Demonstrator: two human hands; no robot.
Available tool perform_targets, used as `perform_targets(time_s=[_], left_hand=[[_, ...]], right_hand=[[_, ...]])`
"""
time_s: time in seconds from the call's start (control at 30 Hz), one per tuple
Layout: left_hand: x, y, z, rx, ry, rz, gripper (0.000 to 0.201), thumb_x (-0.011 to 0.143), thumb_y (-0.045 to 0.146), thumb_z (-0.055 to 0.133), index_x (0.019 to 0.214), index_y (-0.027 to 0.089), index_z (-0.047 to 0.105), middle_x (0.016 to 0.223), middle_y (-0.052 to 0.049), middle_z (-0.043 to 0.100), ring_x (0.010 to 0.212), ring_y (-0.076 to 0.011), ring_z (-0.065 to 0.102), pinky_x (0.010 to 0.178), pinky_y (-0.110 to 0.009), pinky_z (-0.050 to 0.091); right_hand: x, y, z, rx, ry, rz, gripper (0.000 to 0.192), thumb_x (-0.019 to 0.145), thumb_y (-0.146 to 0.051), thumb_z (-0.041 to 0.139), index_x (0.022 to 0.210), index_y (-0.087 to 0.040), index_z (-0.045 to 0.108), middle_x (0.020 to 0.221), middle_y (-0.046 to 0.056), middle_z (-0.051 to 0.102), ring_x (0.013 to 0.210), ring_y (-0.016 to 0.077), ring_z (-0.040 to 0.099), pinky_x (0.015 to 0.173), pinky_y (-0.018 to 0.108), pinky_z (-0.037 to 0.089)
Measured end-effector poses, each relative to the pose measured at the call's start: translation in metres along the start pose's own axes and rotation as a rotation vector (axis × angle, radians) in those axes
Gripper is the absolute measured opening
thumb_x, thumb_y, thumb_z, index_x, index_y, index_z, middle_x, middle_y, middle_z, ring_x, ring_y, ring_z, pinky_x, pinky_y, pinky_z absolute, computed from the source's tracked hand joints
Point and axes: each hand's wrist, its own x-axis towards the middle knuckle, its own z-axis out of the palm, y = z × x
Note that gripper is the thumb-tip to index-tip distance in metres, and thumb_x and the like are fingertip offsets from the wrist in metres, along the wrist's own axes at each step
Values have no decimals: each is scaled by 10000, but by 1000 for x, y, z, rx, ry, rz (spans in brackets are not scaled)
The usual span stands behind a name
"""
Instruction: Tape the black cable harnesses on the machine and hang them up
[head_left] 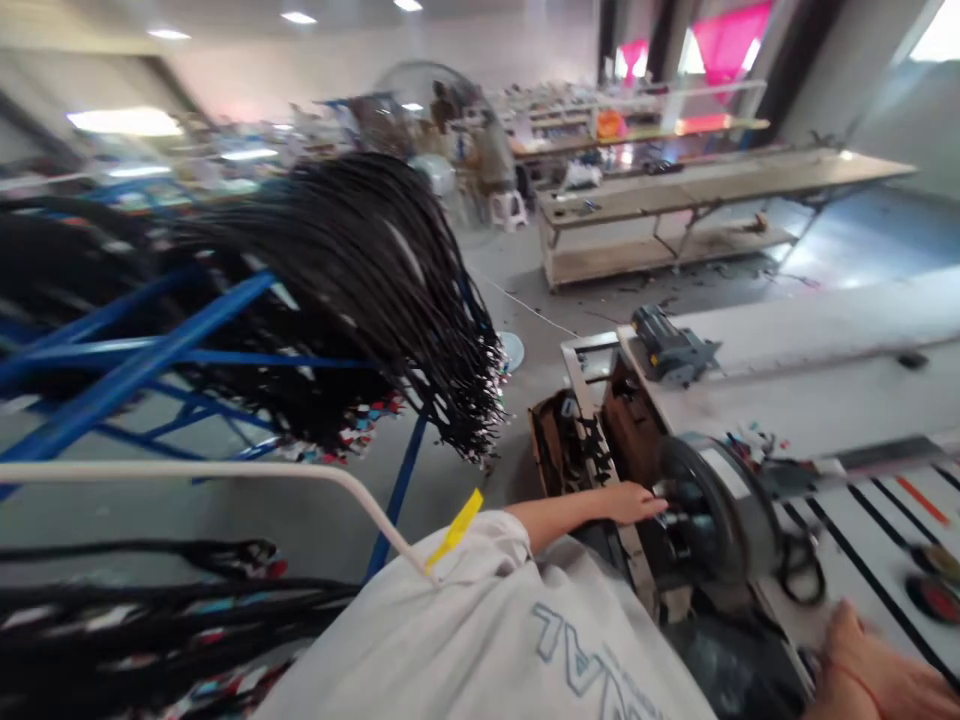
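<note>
My left hand [634, 502] reaches from the white sleeve to the near side of a dark round reel-like machine part [724, 510]. Its fingers point toward shiny metal pieces on that part; blur hides whether they touch. At the lower right, my right hand [889, 665] is over the white table [832, 530], thumb apart from the other fingers, with a red string around the wrist. Nothing shows in it, though the frame edge cuts it off. Close by on the table lie black strips [862, 560], an orange strip [922, 500] and a dark round tool [934, 597].
Thick bundles of black cables [360, 270] hang over a blue metal rack [150, 360] on the left. A grey motor-like device [671, 345] sits at the table's far end. Open cardboard boxes [559, 440] stand below. Beyond is a long workbench [660, 200].
</note>
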Motion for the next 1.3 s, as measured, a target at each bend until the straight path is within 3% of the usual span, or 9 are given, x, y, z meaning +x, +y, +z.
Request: perform_targets(time_s=[0.03,0.07,0.13,0.23,0.47,0.8,0.93,1.13,1.3], left_hand=[[-3,1,1,-13,26,-3,504,978,423,324,755,149,683,740,-56,675,702,-159,606,635,-237,419],[-6,2,1,-29,41,-9,522,980,425,313,725,144,671,706,-49,655,686,-152,589,631,-235,409],[-11,1,0,-81,16,-21,531,978,444,311,693,142,640,647,-22,605,658,-139,556,623,-230,392],[-17,-3,-2,-159,-33,-3,517,974,455,315,675,142,598,622,6,555,639,-120,515,623,-219,375],[-36,-10,5,-187,-8,-6,560,969,495,305,634,134,571,575,5,512,589,-117,467,601,-231,356],[-39,-12,-5,37,107,-30,542,978,504,315,760,156,668,758,-68,676,725,-170,612,669,-241,403],[-39,-13,-6,44,88,-23,520,991,451,326,765,144,680,755,-73,690,711,-164,624,647,-237,411],[-39,-12,-4,59,118,-2,508,984,462,343,768,146,678,750,-71,690,720,-168,633,652,-236,424],[-44,-26,-4,94,97,43,417,953,476,415,859,159,669,796,-77,694,775,-192,649,684,-243,439]], right_hand=[[-3,2,-6,-20,92,216,1059,591,-782,400,1494,-394,6,1437,283,281,1349,462,301,857,734,359],[-6,3,-10,-31,80,333,1112,562,-772,487,1502,-313,111,1410,312,322,1338,456,329,920,662,393],[-8,5,-13,-37,89,331,1029,594,-729,568,1444,-216,298,1344,314,431,1299,413,417,993,515,428],[-9,8,-7,-95,179,326,900,682,-689,591,1343,-108,398,1295,315,496,1242,422,481,1018,514,420],[-5,18,1,-73,258,326,807,726,-627,662,1279,-76,455,1252,296,549,1179,413,538,978,491,452],[6,29,6,-90,286,321,662,742,-623,634,1164,-145,457,1214,277,555,1170,407,540,966,536,447],[11,36,9,-73,306,295,632,722,-622,652,1113,-164,461,1183,274,563,1153,406,550,961,533,454],[7,33,10,-86,324,285,552,825,-616,507,1118,-150,465,1208,284,552,1151,416,551,949,578,446],[7,33,8,-77,322,276,596,749,-613,618,1106,-161,467,1196,272,567,1153,419,549,958,559,444]])
